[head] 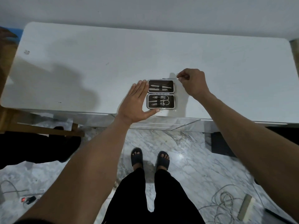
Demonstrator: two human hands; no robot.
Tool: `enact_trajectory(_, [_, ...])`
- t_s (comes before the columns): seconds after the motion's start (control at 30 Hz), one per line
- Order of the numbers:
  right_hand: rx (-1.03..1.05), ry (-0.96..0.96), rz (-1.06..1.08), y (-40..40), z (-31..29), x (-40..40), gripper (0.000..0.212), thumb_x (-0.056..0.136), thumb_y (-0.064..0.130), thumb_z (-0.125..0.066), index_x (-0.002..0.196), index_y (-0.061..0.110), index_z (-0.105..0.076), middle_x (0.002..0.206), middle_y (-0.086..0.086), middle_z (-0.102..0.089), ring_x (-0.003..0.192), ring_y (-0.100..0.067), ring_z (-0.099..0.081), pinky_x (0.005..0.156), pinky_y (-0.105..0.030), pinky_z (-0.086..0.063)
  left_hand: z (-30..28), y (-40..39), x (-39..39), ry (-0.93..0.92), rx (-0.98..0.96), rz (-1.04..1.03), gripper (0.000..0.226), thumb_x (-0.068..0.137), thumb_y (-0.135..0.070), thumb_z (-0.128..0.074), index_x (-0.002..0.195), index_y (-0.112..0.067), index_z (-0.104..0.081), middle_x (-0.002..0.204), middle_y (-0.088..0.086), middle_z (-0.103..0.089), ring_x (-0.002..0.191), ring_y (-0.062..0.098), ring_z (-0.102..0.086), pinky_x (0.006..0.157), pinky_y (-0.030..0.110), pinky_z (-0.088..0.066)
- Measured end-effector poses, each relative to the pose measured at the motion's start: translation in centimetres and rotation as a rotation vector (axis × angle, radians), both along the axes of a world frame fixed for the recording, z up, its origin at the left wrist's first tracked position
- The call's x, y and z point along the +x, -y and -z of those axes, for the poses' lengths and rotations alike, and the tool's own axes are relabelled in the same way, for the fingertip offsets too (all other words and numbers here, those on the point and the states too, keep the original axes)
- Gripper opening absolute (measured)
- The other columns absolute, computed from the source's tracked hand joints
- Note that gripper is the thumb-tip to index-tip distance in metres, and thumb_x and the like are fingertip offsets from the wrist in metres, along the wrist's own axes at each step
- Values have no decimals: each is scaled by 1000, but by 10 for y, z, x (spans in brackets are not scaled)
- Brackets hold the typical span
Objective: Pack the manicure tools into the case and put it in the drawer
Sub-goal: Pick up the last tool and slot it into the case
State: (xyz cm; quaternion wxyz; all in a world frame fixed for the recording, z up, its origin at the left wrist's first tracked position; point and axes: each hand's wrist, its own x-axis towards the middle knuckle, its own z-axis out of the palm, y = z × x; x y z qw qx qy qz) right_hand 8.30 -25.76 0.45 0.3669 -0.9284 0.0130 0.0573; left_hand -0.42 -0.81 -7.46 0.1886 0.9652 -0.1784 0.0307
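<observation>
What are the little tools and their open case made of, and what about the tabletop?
Tools: likely polished steel, silvery and shiny. Case: dark matte lining with a pale, possibly metal rim; the outer shell is hidden. Tabletop: smooth white, faintly glossy, perhaps laminate or plastic.

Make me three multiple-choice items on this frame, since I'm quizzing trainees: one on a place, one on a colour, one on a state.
1. Where does the case lie?
A. on the white table, near its front edge
B. on the floor
C. in a drawer

2. What colour is the case's lining?
A. red
B. black
C. yellow

3. How is the case?
A. zipped shut
B. upside down
C. open flat, tools strapped in both halves

Answers:
1 A: it sits on the tabletop between the left hand and the right hand.
2 B: dark panels show behind the metal tools.
3 C: both halves face up.
</observation>
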Motion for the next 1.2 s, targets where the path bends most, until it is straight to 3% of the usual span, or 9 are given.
enact_trajectory(0.1, [18, -1, 20, 2, 3, -7, 16, 88, 8, -61, 93, 12, -75, 84, -2, -71, 75, -11, -62, 63, -11, -42, 0, 0, 1, 0, 2, 0, 115, 90, -82, -50, 165, 0, -22, 173, 16, -23, 163, 28, -17, 134, 46, -14])
enact_trajectory(0.53, [9, -40, 20, -15, 15, -7, 15, 87, 6, -62, 93, 10, -75, 83, 0, -69, 77, -11, -61, 76, -21, -48, 2, 0, 0, 23, -26, 1, 113, 90, -79, -55, 164, 1, -25, 172, 16, -26, 162, 29, -20, 134, 47, -16])
enact_trajectory(0.73, [-31, -38, -59, -26, 17, -5, 13, 84, 10, -68, 94, 14, -75, 85, 0, -71, 76, -11, -60, 71, -18, -45, 3, -1, 1, 14, -18, 1, 114, 90, -79, -54, 164, 2, -24, 173, 17, -25, 163, 29, -19, 135, 46, -14])
enact_trajectory(0.87, [-135, 5, -92, -31, 16, -7, 18, 84, 13, -63, 94, 19, -77, 92, -1, -73, 85, -17, -63, 74, -27, -49, 4, -1, 1, 18, -25, 0, 114, 90, -80, -53, 164, 2, -25, 173, 18, -26, 163, 29, -19, 134, 47, -15])
enact_trajectory(1.0, [-202, 41, -83, -40, 16, -9, 21, 84, 19, -60, 94, 26, -77, 95, -2, -72, 95, -22, -62, 73, -30, -48, 4, 0, 1, 23, -30, -1, 113, 90, -80, -53, 163, 2, -26, 172, 18, -27, 162, 30, -21, 134, 47, -16])
enact_trajectory(1.2, [-177, 36, -76, -42, 13, -7, 19, 84, 23, -62, 95, 27, -77, 94, 1, -72, 95, -20, -62, 72, -29, -47, 4, 0, 2, 24, -33, 2, 113, 90, -79, -54, 164, 2, -26, 172, 17, -27, 162, 29, -21, 134, 48, -17])
